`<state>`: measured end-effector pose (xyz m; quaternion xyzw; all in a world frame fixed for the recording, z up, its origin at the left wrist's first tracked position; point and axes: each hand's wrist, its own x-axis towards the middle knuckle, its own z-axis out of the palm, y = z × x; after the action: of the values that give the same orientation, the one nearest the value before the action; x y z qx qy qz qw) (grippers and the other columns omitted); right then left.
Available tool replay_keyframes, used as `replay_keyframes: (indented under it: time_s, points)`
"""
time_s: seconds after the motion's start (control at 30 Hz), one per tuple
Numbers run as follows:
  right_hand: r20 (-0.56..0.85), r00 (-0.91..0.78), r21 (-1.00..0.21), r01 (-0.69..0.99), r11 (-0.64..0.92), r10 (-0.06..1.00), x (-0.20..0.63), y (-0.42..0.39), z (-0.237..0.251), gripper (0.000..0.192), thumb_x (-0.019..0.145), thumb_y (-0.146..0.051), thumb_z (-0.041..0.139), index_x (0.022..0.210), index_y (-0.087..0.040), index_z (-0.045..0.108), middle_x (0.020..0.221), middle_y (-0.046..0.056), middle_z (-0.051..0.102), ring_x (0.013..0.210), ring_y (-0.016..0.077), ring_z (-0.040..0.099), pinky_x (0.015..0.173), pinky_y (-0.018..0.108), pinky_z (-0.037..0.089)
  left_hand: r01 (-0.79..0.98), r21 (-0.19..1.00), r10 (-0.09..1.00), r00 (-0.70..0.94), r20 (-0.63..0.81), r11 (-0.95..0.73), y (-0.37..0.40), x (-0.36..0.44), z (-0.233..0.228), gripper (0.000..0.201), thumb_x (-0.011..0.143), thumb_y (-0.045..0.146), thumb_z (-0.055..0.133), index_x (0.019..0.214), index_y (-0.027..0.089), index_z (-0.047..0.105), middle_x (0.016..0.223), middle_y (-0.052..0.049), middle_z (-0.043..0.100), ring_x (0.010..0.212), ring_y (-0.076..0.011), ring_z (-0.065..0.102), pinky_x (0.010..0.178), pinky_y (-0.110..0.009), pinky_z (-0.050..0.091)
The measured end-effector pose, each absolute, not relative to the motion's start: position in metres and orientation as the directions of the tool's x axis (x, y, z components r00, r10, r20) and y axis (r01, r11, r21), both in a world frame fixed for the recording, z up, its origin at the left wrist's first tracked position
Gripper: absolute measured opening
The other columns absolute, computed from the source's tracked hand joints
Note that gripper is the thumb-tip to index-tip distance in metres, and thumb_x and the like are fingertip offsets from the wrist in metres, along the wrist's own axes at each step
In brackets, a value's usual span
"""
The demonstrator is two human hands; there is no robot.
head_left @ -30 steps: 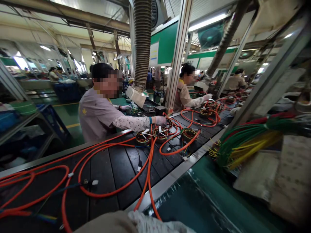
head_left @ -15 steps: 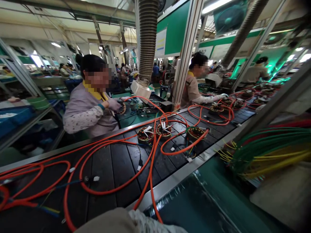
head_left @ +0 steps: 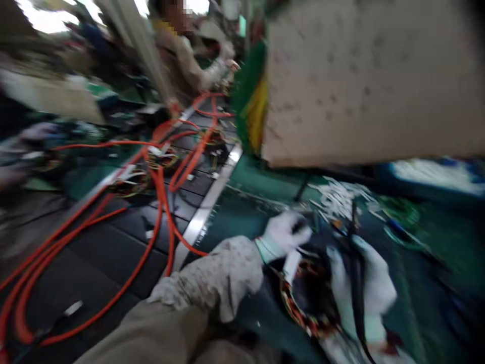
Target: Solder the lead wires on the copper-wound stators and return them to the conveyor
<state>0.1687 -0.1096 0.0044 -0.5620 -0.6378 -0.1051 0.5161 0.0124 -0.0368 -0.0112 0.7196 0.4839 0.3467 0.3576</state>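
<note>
A ring-shaped motor stator (head_left: 303, 308) with copper-coloured windings lies on the green work surface in front of me. My left hand (head_left: 286, 233), in a white glove, is at its upper left edge with fingers curled closed; what they pinch is blurred. Close to that hand, a white sleeve (head_left: 292, 265) sticks up from the ring. On the stator's right side is my gloved right hand (head_left: 373, 288). It is closed around a slim black tool (head_left: 356, 278), whose thin cord trails down past the wrist. Motion blur hides the tool's exact kind.
To the left runs a dark conveyor (head_left: 106, 253) carrying orange hoses (head_left: 159, 202) and more stators (head_left: 161, 156). White tubes (head_left: 337, 197) lie beyond my hands. A cardboard sheet (head_left: 371, 81) overhangs at upper right, beside green and yellow wires (head_left: 257, 111). Co-workers (head_left: 185, 60) work across the belt.
My view has swung right and down, from the conveyor to the work surface. Both my hands, the stator and the black tool have come into sight.
</note>
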Motion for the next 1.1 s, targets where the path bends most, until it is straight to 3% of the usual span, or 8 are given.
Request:
replay_keyframes:
  time_s: [0.03,0.1,0.2,0.43,0.57,0.7,0.97,1.1]
  points:
    - [0.8,0.222,-0.445,0.842,0.303,0.558,0.173,-0.118,-0.002,0.024,0.085,-0.033,0.074,0.106,-0.025,0.066,0.089,0.004,0.069,0.081,0.0225,0.068,0.071,0.038,0.057,0.439,0.843,0.939,0.279,0.201,-0.31,-0.035,0.014,-0.014,0.018,0.085,0.03,0.064,0.093,0.014,0.066,0.108,-0.012,0.074,0.101,-0.0234,0.07,0.089,-0.034,0.057]
    - [0.832,0.252,-0.459,0.813,0.357,0.495,0.177,-0.125,-0.008,0.012,0.091,-0.033,0.064,0.098,-0.024,0.066,0.082,0.002,0.067,0.076,0.02,0.067,0.072,0.037,0.056,0.386,0.831,0.91,0.272,0.312,-0.4,-0.028,0.015,-0.018,0.012,0.086,0.028,0.059,0.091,0.017,0.062,0.112,-0.011,0.073,0.101,-0.0206,0.07,0.088,-0.032,0.057]
    - [0.876,0.24,-0.423,0.801,0.424,0.419,0.178,-0.125,-0.004,0.022,0.097,-0.04,0.051,0.089,-0.024,0.064,0.066,-0.001,0.058,0.064,0.0167,0.061,0.07,0.037,0.054,0.346,0.807,0.874,0.271,0.403,-0.479,-0.021,0.017,-0.021,0.008,0.089,0.027,0.055,0.088,0.019,0.058,0.114,-0.009,0.072,0.103,-0.0183,0.069,0.09,-0.031,0.056]
    - [0.842,0.159,-0.423,0.787,0.449,0.515,0.18,-0.132,0.007,0.021,0.096,-0.04,0.05,0.088,-0.024,0.062,0.065,-0.002,0.054,0.06,0.0141,0.054,0.07,0.036,0.051,0.376,0.764,0.849,0.307,0.431,-0.524,-0.021,0.019,-0.019,0.008,0.09,0.027,0.056,0.086,0.02,0.056,0.118,-0.008,0.071,0.109,-0.0188,0.067,0.096,-0.033,0.054]
    - [0.84,0.222,-0.455,0.786,0.419,0.496,0.178,-0.128,0.002,0.023,0.096,-0.039,0.049,0.083,-0.024,0.061,0.064,-0.002,0.053,0.06,0.0144,0.056,0.07,0.037,0.051,0.374,0.767,0.849,0.311,0.426,-0.522,-0.02,0.021,-0.018,0.007,0.09,0.026,0.055,0.088,0.02,0.057,0.117,-0.008,0.071,0.109,-0.0193,0.067,0.098,-0.034,0.054]
    - [0.864,0.185,-0.412,0.795,0.445,0.468,0.176,-0.124,0.001,0.025,0.096,-0.037,0.051,0.079,-0.024,0.063,0.058,-0.004,0.05,0.055,0.0126,0.053,0.071,0.037,0.05,0.416,0.766,0.867,0.323,0.379,-0.49,-0.021,0.021,-0.015,0.006,0.089,0.025,0.055,0.086,0.02,0.057,0.121,-0.009,0.07,0.112,-0.0196,0.066,0.1,-0.035,0.053]
    - [0.857,0.137,-0.416,0.752,0.511,0.496,0.18,-0.129,0.003,0.011,0.093,-0.03,0.059,0.089,-0.025,0.068,0.058,-0.006,0.053,0.054,0.0126,0.052,0.074,0.037,0.049,0.329,0.759,0.824,0.301,0.48,-0.562,-0.021,0.021,-0.019,0.007,0.09,0.025,0.056,0.086,0.019,0.059,0.119,-0.009,0.071,0.108,-0.0182,0.068,0.096,-0.03,0.054]
    - [0.836,0.202,-0.465,0.754,0.465,0.51,0.182,-0.127,-0.003,0.022,0.096,-0.04,0.054,0.084,-0.026,0.067,0.058,-0.005,0.054,0.054,0.0127,0.053,0.072,0.037,0.049,0.299,0.742,0.799,0.281,0.532,-0.599,-0.019,0.021,-0.023,0.006,0.088,0.025,0.06,0.086,0.02,0.06,0.117,-0.007,0.072,0.106,-0.0174,0.069,0.093,-0.028,0.055]
